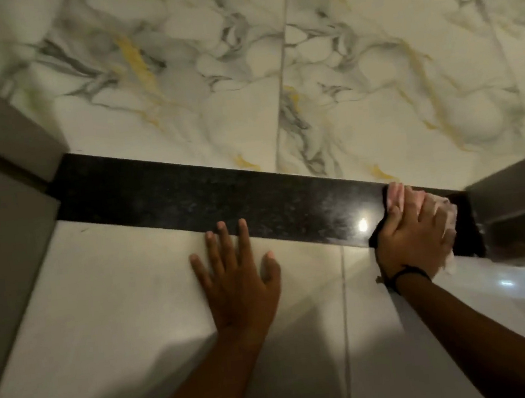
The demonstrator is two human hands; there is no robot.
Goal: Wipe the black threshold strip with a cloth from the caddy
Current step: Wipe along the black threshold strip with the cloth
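Right hand (414, 237) flat, fingers pressing pale cloth (445, 210) onto black strip (222, 200) at its right end, beside door frame (516, 199). Left hand (237, 277) splayed, empty, on floor tile (120, 313), fingertips touching strip's near edge.

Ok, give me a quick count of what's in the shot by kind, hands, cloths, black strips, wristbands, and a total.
Hands: 2, left hand and right hand
Cloths: 1, cloth
Black strips: 1, black strip
Wristbands: 1, wristband
Total: 5

Pale cloth (445, 210) on black strip (222, 200)
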